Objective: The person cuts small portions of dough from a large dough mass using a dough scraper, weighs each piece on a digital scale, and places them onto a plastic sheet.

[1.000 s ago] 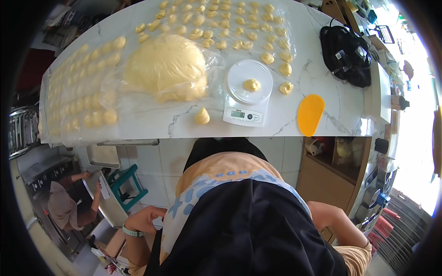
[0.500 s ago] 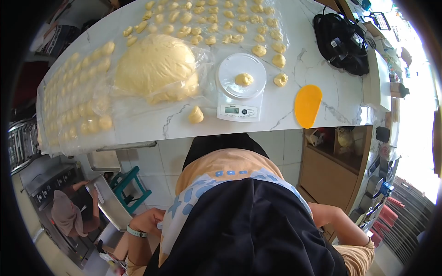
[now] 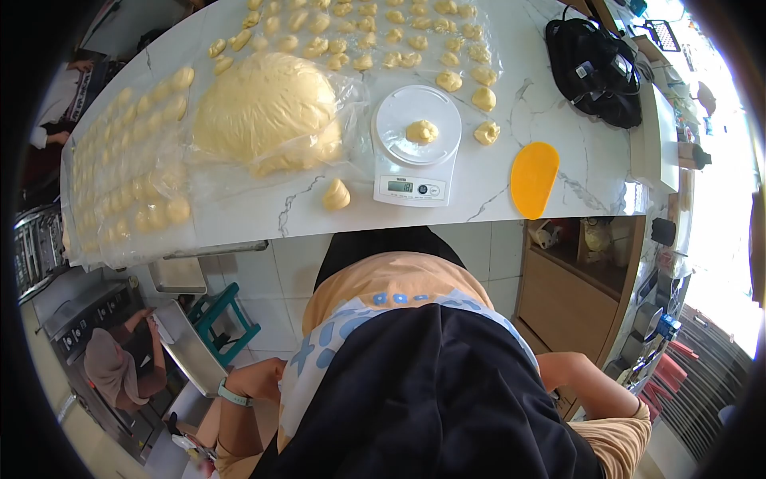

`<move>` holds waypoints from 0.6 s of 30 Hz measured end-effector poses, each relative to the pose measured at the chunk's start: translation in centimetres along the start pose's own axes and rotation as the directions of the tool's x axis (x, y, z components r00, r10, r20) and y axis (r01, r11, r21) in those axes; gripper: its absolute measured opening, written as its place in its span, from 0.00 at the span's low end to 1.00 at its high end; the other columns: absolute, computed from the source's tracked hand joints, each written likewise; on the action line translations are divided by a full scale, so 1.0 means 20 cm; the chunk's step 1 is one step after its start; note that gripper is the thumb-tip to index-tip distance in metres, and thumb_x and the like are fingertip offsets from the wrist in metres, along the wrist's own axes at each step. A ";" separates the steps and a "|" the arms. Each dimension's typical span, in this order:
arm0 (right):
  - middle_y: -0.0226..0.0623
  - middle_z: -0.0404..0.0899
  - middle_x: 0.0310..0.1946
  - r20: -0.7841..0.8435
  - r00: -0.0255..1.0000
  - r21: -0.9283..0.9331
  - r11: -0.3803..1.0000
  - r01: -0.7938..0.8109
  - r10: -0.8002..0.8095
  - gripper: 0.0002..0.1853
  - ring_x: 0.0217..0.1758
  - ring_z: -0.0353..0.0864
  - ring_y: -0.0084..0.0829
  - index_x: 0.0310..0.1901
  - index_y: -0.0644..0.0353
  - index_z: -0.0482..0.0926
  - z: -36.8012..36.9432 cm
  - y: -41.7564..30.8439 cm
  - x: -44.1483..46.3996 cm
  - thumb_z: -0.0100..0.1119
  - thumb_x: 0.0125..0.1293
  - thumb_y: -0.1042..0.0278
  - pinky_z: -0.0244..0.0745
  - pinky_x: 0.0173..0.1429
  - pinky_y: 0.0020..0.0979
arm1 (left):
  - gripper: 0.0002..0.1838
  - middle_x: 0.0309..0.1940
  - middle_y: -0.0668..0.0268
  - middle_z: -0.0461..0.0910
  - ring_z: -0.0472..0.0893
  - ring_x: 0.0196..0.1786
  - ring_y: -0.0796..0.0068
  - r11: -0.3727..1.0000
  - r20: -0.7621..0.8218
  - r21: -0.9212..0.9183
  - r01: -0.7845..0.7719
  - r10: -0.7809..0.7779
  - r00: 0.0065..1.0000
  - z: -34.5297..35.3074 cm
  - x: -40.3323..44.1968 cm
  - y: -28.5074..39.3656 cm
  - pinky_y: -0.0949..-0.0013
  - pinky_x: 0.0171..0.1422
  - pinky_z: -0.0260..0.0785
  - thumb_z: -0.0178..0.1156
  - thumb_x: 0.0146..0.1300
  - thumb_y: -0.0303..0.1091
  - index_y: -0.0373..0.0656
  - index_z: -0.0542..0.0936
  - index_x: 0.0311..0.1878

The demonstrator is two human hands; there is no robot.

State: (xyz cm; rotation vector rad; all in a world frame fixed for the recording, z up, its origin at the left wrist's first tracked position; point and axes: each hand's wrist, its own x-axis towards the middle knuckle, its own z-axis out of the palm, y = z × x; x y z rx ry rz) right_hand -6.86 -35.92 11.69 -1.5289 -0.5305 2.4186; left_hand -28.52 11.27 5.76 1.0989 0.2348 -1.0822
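My left hand is at my left side, below a pale wristband; its fingers are hidden behind my shirt. My right arm bends in at my other side, where my body hides the hand. Nothing on the table is touched by either hand. In front of me a white kitchen scale bears a small lump of dough. A bigger dough piece sits left of it, near the table edge. Behind that lies a large dough mass under clear plastic. An orange dough scraper lies to the right.
Several dough balls lie under plastic at the left, and several small pieces at the back. A black bag rests at the back right. A co-worker stands lower left by a metal tray and green stool.
My left hand has slipped further behind my shirt. The view has shifted slightly, so the table things appear a little higher. At far left, another person's arms have come into view.
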 end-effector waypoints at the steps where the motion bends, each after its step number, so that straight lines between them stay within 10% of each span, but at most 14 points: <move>1: 0.44 0.81 0.48 0.028 0.999 -0.012 1.000 -0.026 0.027 0.27 0.54 0.77 0.44 0.53 0.57 0.76 0.00 0.01 0.01 0.70 0.53 0.56 0.70 0.55 0.34 | 0.21 0.41 0.65 0.83 0.78 0.44 0.76 1.000 -0.009 -0.011 0.002 -0.002 1.000 0.01 0.00 0.00 0.71 0.53 0.68 0.76 0.41 0.26 0.37 0.83 0.42; 9: 0.40 0.81 0.36 0.059 0.997 -0.025 0.999 0.043 -0.042 0.24 0.29 0.78 0.29 0.50 0.58 0.77 0.05 0.25 0.16 0.66 0.56 0.53 0.75 0.31 0.30 | 0.21 0.36 0.65 0.84 0.79 0.38 0.77 0.965 0.019 0.114 0.238 -0.242 0.970 -0.03 -0.01 -0.06 0.73 0.46 0.71 0.75 0.42 0.28 0.37 0.82 0.43; 18: 0.38 0.78 0.48 0.100 0.995 0.040 0.999 0.003 -0.007 0.32 0.41 0.78 0.27 0.61 0.53 0.69 0.28 0.34 0.26 0.66 0.56 0.54 0.78 0.35 0.27 | 0.20 0.38 0.60 0.84 0.80 0.41 0.76 0.958 0.054 0.164 0.234 -0.246 0.968 0.03 -0.11 -0.46 0.72 0.49 0.72 0.75 0.45 0.30 0.39 0.83 0.44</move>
